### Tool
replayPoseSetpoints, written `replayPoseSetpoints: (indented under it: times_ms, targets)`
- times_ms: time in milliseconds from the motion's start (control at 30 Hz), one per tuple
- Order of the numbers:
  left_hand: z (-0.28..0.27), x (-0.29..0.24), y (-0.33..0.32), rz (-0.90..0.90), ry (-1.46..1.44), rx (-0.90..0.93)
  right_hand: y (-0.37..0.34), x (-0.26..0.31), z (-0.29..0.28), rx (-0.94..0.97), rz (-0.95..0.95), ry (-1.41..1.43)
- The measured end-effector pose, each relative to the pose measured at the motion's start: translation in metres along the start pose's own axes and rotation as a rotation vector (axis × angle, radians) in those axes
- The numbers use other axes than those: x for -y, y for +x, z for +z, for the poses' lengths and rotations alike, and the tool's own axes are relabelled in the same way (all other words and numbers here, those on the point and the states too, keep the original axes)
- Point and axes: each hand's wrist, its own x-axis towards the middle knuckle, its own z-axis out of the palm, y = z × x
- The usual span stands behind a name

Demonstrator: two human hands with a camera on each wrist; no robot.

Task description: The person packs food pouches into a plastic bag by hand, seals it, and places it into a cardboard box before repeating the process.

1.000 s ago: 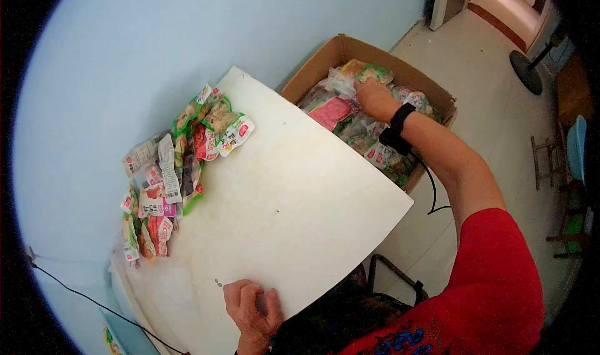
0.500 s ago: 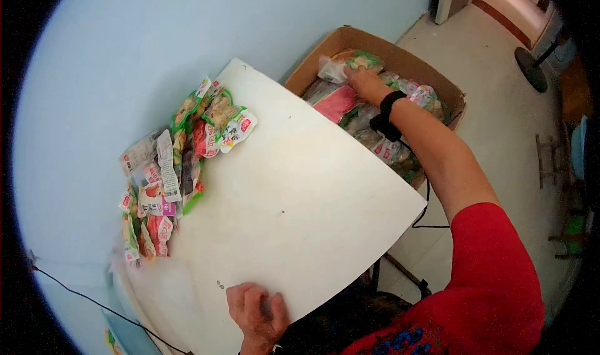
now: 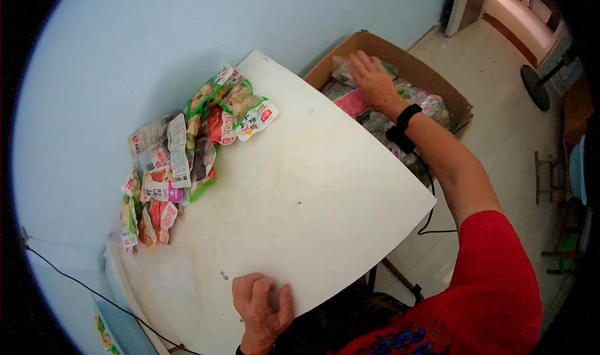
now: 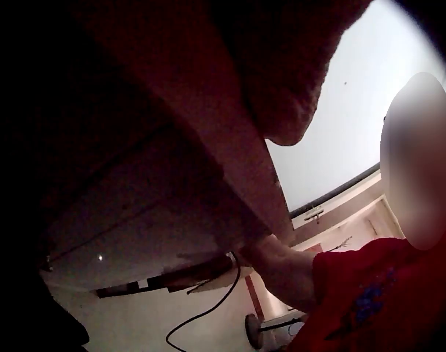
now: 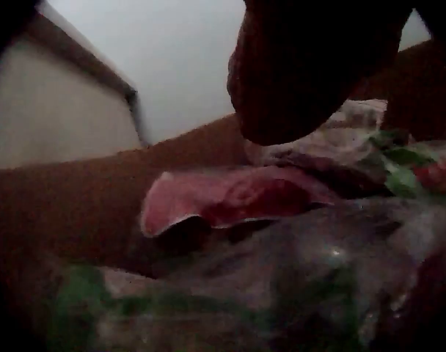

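Note:
My right hand (image 3: 375, 87) is over the cardboard box (image 3: 431, 83), fingers extended above the packets inside. In the right wrist view it is a dark shape (image 5: 311, 81) just above them. A pink packet (image 5: 234, 194) lies below it among clear plastic packets (image 5: 282, 257) with green parts. The left hand (image 3: 262, 308) rests at the near edge of the white table (image 3: 337, 186), its fingers loosely bent and holding nothing. A pile of small printed food packets (image 3: 178, 152) lies on the table's far left, against the wall.
The box stands beyond the table's far right edge, beside the blue wall (image 3: 262, 17). A black cable (image 3: 428, 220) hangs from the right wrist. Further right are a round black stand base (image 3: 535, 87) and a wooden stool (image 3: 549, 177). Another cable (image 3: 81, 286) crosses at lower left.
The right hand has lifted slightly from among the packets, and its fingers have straightened. The left hand stays at the table's edge. The head view has shifted a little.

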Motion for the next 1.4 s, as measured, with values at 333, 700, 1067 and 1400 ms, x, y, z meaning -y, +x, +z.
replayPoseSetpoints:
  times_ms: [333, 700, 1067, 1400]
  targets:
    - [-0.002, -0.002, 0.004, 0.017, -0.039, -0.005, -0.017, 0.004, 0.086, 0.481, 0.082, 0.313]
    - [-0.014, -0.007, 0.008, 0.060, -0.064, -0.060, -0.043, -0.071, -0.048, 0.261, 0.331, 0.608]
    - [-0.003, 0.000, -0.004, 0.148, -0.138, -0.274, 0.033, 0.005, -0.278, 0.264, 0.531, 1.161]
    - [-0.048, 0.033, -0.052, 0.035, -0.271, -0.125, 0.087, 0.167, -0.370, 0.508, 0.069, 1.306]
